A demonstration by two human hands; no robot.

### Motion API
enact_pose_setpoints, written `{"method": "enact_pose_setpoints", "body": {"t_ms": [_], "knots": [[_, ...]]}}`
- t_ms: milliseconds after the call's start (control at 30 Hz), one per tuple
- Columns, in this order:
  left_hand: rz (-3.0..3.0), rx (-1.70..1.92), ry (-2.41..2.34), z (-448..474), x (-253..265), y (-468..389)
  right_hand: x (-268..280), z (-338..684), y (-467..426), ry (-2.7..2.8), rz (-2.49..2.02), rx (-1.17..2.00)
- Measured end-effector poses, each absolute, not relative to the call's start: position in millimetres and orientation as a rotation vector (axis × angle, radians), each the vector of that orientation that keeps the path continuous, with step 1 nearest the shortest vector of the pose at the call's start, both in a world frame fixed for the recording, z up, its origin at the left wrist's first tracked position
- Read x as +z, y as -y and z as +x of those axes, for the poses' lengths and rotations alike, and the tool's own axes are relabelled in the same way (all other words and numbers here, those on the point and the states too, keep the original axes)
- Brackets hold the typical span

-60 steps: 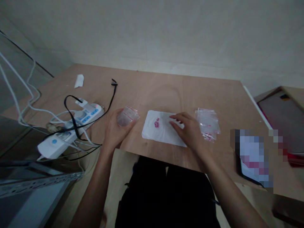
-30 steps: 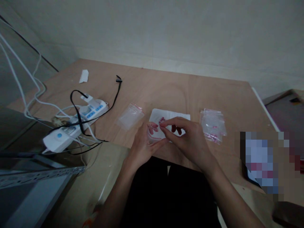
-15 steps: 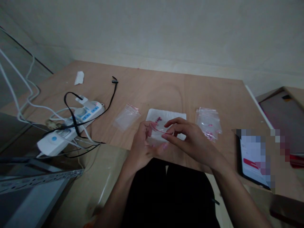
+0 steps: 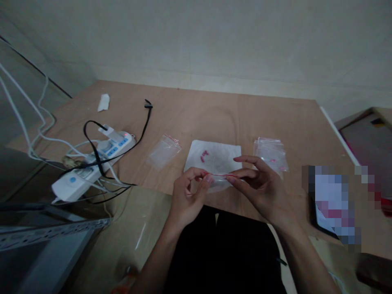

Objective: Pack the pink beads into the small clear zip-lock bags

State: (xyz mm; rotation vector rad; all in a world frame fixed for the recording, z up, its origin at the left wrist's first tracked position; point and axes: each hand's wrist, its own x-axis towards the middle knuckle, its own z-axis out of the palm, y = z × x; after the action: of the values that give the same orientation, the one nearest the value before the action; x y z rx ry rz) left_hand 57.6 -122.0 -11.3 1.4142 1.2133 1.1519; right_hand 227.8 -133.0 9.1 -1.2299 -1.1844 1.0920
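Between my hands a small clear zip bag (image 4: pixel 218 178) with a red seal line is stretched level above the near edge of the white paper (image 4: pixel 219 155). My left hand (image 4: pixel 190 192) pinches the bag's left corner between thumb and finger. At the right end, my right hand (image 4: pixel 260 185) grips the seal line with thumb and index finger, its other fingers raised. Several small pink-red pieces (image 4: pixel 203 156) lie on the paper beyond my hands. A stack of clear zip bags (image 4: pixel 271 153), some with pink bits inside, lies right of the paper.
Left of the paper are flat clear zip bags (image 4: pixel 165 151). A power strip (image 4: pixel 119 147) with tangled cables fills the table's left side, near a white scrap (image 4: pixel 104 102). A phone (image 4: pixel 330 208), partly blurred, lies at the right, with an open box (image 4: pixel 367 151) beyond.
My left hand has turned from a cupped hold to a pinch at the bag's corner. The bag has come lower and nearer me, its seal line now straight, and more of the paper shows.
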Motion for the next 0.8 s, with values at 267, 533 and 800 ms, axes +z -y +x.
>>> {"method": "enact_pose_setpoints", "body": {"t_ms": [267,533,800], "knots": [[1.382,1.047,-1.144,58,-14,122,5,232,146,1.230,-1.280,1.099],[1.407,1.037,-1.138,56,-13,125,-3,233,152,1.176,-1.375,1.074],[1.369,1.098,-1.187,50,-17,126,2,230,134,1.223,-1.348,1.013]]}}
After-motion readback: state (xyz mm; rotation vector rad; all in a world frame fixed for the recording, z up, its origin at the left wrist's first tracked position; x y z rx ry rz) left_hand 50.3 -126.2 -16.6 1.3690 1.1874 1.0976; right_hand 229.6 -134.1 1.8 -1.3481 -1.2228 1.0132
